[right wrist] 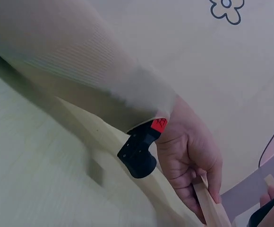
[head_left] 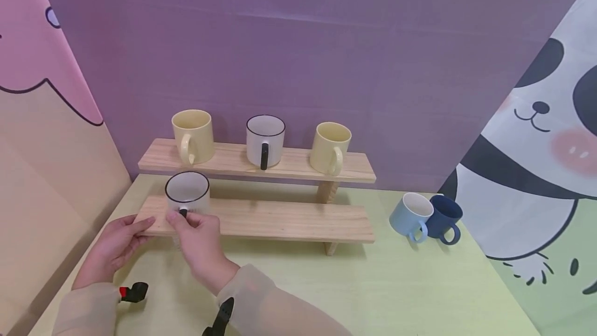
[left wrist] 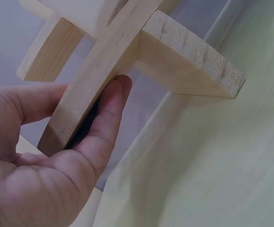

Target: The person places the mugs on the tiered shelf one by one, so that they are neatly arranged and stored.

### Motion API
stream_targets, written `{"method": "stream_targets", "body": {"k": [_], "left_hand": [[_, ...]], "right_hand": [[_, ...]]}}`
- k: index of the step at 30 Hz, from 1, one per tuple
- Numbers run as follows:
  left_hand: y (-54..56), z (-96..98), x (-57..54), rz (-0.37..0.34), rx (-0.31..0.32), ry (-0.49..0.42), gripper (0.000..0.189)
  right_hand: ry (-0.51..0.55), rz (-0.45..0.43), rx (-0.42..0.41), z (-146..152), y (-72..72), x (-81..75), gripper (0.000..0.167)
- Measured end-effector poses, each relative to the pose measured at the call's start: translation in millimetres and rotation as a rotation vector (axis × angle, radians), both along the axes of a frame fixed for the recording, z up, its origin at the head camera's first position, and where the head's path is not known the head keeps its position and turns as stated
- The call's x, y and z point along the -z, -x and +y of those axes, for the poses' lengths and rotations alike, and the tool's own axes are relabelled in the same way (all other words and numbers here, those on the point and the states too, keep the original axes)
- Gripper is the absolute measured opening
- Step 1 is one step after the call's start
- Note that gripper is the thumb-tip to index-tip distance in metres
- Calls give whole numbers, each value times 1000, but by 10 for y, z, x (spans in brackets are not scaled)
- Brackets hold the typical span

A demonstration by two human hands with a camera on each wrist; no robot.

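A two-tier wooden shelf stands at the back of the table. My left hand (head_left: 114, 248) grips the left end of its lower board (head_left: 289, 220); in the left wrist view, the thumb lies over the board (left wrist: 87, 90) and the fingers beneath. With thumb and fingers, my right hand (head_left: 202, 247) pinches the black handle of a white mug with a black rim (head_left: 197, 203). This mug is upright at the lower board's left end; my hand hides its base, so I cannot tell whether it touches the wood. The right wrist view mainly shows the left hand (right wrist: 191, 146) on the board.
On the upper board (head_left: 228, 152) stand a yellow mug (head_left: 200, 141), a black-rimmed white mug (head_left: 256, 144) and another yellow mug (head_left: 324, 149). A light blue mug (head_left: 404, 217) and a navy mug (head_left: 439, 224) sit close together on the table's right. A purple backdrop (head_left: 298, 56) rises behind.
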State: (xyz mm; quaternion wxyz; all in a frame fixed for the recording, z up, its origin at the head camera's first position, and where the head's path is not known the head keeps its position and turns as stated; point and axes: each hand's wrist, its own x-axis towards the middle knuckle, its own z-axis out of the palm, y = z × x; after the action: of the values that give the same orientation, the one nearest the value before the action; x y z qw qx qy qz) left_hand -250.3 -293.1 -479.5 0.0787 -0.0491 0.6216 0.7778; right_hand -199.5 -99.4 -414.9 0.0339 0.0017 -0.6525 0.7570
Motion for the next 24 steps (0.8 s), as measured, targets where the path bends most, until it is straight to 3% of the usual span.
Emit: {"method": "stream_targets", "body": {"k": [6,15,24], "left_hand": [[6,15,-5,-3,0,-28,63],[0,10,-21,-9,-2,-23,62],[-2,12,-28,-6,-1,-9,64]], "right_hand": [[-25,4,12,-57,78,50,15],[-66,2,-69,-25,148,60,20],[-101,35,-85,2,176,70,15]]}}
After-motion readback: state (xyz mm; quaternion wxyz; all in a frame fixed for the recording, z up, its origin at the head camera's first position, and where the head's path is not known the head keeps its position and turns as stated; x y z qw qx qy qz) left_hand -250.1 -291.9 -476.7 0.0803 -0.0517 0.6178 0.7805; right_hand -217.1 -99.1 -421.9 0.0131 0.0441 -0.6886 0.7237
